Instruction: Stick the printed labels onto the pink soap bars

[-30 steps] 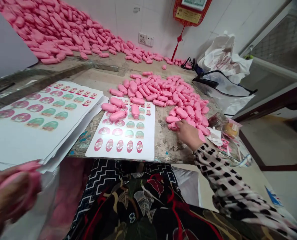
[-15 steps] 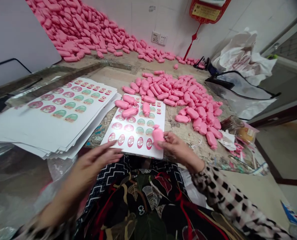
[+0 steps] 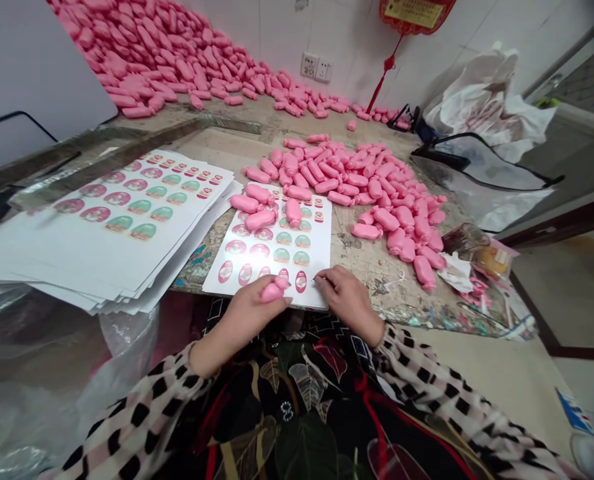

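My left hand (image 3: 254, 303) is closed around a small pink bottle-shaped piece (image 3: 273, 289), held low over the front edge of a white sticker sheet (image 3: 317, 250). Close by, my right hand (image 3: 347, 295) rests at the sheet's front right, its thumb and forefinger pinched beside the rightmost oval sticker (image 3: 301, 281). Whether anything is between those fingertips is too small to tell. The sheet carries rows of red ovals and pink and green labels. Several pink pieces (image 3: 261, 220) lie across its far left part and hide some labels.
A heap of pink pieces (image 3: 361, 177) spreads behind and right of the sheet. A larger pile (image 3: 177, 60) lies along the wall. To the left is a stack of sticker sheets (image 3: 41, 250). Crumpled white bags (image 3: 491, 110) and a wrapped snack (image 3: 494, 260) are at right.
The pink piece has passed from my right hand into my left. My left hand has come in rightward over the sheet's front, and my right hand has lowered to the sheet's right edge.
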A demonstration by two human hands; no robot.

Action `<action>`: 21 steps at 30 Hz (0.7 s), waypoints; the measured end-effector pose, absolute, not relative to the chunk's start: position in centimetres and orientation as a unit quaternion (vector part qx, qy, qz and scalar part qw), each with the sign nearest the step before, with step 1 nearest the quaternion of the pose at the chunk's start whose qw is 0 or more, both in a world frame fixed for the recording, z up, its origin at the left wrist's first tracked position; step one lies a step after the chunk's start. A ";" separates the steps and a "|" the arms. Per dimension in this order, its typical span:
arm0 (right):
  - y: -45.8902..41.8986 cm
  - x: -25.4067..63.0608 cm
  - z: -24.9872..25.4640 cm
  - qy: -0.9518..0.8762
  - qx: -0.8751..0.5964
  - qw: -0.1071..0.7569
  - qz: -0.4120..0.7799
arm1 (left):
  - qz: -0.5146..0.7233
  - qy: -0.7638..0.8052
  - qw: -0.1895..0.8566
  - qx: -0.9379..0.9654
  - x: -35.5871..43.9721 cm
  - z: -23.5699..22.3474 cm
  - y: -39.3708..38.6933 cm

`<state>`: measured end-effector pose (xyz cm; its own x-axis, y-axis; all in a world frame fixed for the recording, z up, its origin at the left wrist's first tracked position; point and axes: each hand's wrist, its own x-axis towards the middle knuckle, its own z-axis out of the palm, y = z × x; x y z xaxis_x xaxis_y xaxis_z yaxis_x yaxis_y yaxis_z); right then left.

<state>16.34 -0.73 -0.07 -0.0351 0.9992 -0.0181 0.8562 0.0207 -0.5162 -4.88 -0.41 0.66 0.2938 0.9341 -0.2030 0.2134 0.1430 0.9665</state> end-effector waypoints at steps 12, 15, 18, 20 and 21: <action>-0.4 15.2 -0.7 -0.749 -0.656 0.083 0.037 | 0.045 0.465 0.244 0.850 -3.4 -1.5 -1.2; -0.3 15.4 -0.6 -0.756 -0.647 0.087 0.053 | 0.036 0.471 0.220 0.853 -3.1 -1.7 -1.6; -0.3 15.5 -0.7 -0.757 -0.642 0.098 0.070 | 0.030 0.471 0.222 0.853 -3.0 -1.8 -1.8; -0.5 15.5 -0.8 -0.752 -0.644 0.113 0.081 | 0.031 0.471 0.230 0.851 -2.9 -1.8 -1.8; -0.6 15.4 -1.0 -0.747 -0.647 0.125 0.089 | 0.033 0.470 0.233 0.850 -2.9 -1.9 -1.8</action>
<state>15.42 -0.62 -0.97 -0.1308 0.9888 0.0713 0.9446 0.1461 -0.2940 -2.93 -1.77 -1.87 0.5555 0.8153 -0.1633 0.7844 -0.4487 0.4282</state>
